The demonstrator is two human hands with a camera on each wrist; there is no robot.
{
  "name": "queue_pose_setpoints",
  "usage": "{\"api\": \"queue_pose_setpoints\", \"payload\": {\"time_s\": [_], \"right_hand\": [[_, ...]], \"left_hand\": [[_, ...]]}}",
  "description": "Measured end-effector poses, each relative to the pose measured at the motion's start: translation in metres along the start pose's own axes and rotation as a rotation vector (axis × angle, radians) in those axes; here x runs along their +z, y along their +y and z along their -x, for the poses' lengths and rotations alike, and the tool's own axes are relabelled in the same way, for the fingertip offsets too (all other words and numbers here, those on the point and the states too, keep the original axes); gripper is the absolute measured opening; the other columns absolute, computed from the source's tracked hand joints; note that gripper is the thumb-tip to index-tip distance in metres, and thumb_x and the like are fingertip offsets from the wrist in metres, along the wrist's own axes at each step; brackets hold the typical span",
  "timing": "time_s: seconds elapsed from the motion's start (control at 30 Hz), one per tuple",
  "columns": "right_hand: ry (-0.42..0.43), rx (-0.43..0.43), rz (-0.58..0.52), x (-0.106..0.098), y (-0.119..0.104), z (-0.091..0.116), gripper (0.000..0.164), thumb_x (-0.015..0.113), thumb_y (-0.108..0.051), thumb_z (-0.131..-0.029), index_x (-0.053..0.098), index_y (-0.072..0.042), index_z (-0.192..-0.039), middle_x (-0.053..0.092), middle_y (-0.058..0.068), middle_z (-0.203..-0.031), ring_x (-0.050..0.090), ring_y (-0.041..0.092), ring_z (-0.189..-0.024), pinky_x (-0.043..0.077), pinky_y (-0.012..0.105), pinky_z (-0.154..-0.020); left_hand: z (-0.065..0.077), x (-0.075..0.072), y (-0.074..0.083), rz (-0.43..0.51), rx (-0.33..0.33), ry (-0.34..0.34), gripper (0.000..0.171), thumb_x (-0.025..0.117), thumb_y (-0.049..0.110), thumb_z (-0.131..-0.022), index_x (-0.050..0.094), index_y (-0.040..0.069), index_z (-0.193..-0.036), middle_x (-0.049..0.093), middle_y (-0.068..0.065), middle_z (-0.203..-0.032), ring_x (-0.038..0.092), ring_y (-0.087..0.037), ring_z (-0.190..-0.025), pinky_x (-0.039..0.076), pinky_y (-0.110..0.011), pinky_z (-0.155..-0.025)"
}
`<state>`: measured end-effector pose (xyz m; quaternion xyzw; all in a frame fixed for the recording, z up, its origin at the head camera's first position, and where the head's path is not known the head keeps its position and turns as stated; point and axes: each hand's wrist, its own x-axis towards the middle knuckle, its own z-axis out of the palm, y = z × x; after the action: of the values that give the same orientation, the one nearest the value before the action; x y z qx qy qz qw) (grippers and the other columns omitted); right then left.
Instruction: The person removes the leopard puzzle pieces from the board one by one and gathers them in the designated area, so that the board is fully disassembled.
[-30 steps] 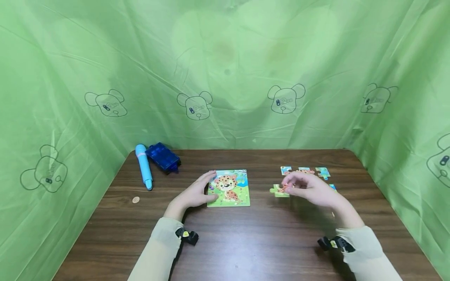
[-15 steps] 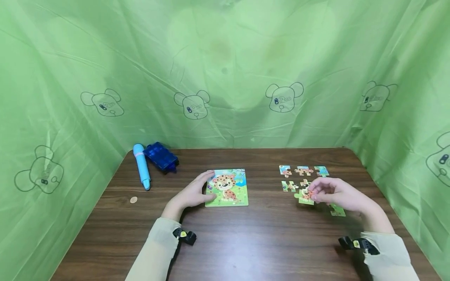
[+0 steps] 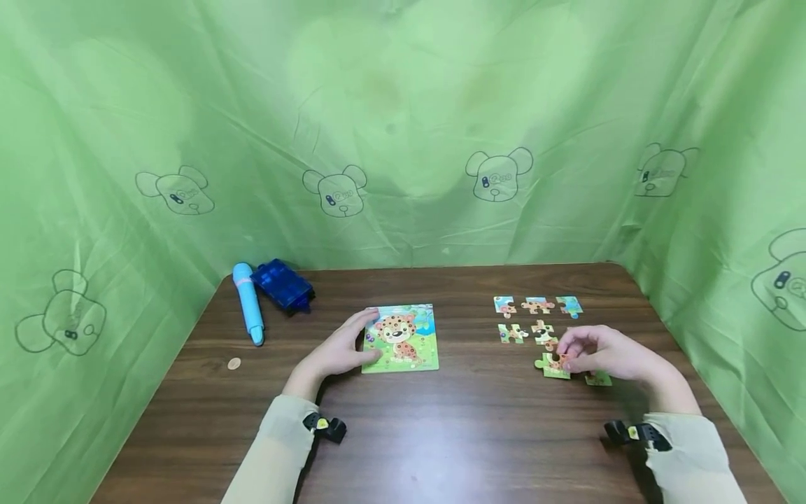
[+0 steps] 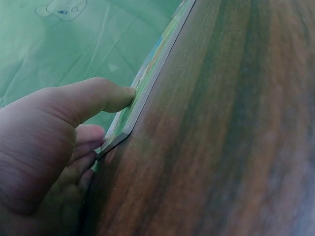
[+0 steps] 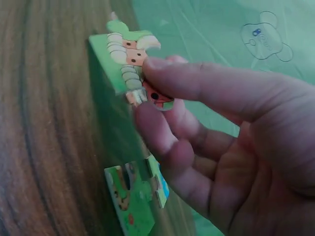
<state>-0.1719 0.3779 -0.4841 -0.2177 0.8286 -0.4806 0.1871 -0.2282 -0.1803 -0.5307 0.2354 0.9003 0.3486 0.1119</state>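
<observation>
A square picture board point(image 3: 417, 353) with a spotted leopard cub lies flat on the table. My left hand point(image 3: 336, 350) rests along its left side, the thumb on the picture and the fingers at the edge. In the right wrist view, my right hand point(image 5: 231, 118) pinches a jigsaw piece point(image 5: 129, 54) between thumb and fingertips. From the head view, this piece is low over the table, just in front of the middle-row piece point(image 3: 543, 332). A green piece point(image 3: 598, 379) lies partly hidden under the right hand point(image 3: 601, 353).
Behind the right hand three pieces form a back row, among them a blue corner piece point(image 3: 569, 304). Another piece point(image 3: 513, 333) lies in the middle row. At the back left are a light-blue rod point(image 3: 248, 301) and a dark-blue translucent pouch point(image 3: 283, 285). A small round disc point(image 3: 234, 364) lies nearby.
My right hand has carried the jigsaw piece rightward and toward me, bringing it in front of the middle row. The left hand has stayed at the board while the head view shifted slightly.
</observation>
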Motion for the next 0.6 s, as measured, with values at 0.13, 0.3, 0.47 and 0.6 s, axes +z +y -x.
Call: {"api": "queue_pose_setpoints", "payload": {"time_s": [0.13, 0.3, 0.47, 0.6], "right_hand": [[0.068, 0.018, 0.134, 0.0028, 0.0041, -0.0032, 0.018, 0.087, -0.01, -0.093, 0.076, -0.006, -0.107, 0.076, 0.001, -0.088, 0.07, 0.011, -0.079, 0.056, 0.028, -0.07], [0.105, 0.083, 0.233, 0.0063, 0.0049, -0.0046, 0.02, 0.091, -0.017, -0.089, 0.079, -0.012, -0.105, 0.077, -0.005, -0.09, 0.07, 0.009, -0.082, 0.056, 0.027, -0.072], [0.128, 0.115, 0.275, 0.0061, 0.0059, -0.0061, 0.023, 0.094, -0.02, -0.086, 0.077, -0.013, -0.1, 0.076, -0.006, -0.088, 0.07, 0.007, -0.081, 0.057, 0.027, -0.072], [0.133, 0.126, 0.291, 0.0052, 0.0069, -0.0074, 0.024, 0.095, -0.021, -0.085, 0.077, -0.013, -0.098, 0.076, -0.007, -0.087, 0.07, 0.007, -0.081, 0.058, 0.026, -0.072]], "left_hand": [[-0.0003, -0.0002, -0.0011, 0.001, 0.011, 0.001, 0.09, 0.082, 0.037, -0.097, 0.038, 0.009, -0.17, 0.028, -0.007, -0.18, 0.02, -0.029, -0.167, 0.026, -0.057, -0.131], [-0.0003, -0.0005, -0.0027, 0.01, 0.021, 0.001, 0.09, 0.082, 0.038, -0.097, 0.038, 0.009, -0.17, 0.028, -0.009, -0.18, 0.021, -0.032, -0.167, 0.027, -0.059, -0.13], [0.0002, -0.0006, -0.0021, 0.02, 0.019, -0.002, 0.089, 0.082, 0.038, -0.097, 0.039, 0.009, -0.17, 0.027, -0.007, -0.18, 0.02, -0.031, -0.167, 0.025, -0.059, -0.131], [-0.0003, -0.0003, -0.0027, 0.012, 0.021, 0.0, 0.089, 0.081, 0.04, -0.098, 0.038, 0.009, -0.17, 0.027, -0.007, -0.18, 0.02, -0.031, -0.167, 0.026, -0.059, -0.131]]}}
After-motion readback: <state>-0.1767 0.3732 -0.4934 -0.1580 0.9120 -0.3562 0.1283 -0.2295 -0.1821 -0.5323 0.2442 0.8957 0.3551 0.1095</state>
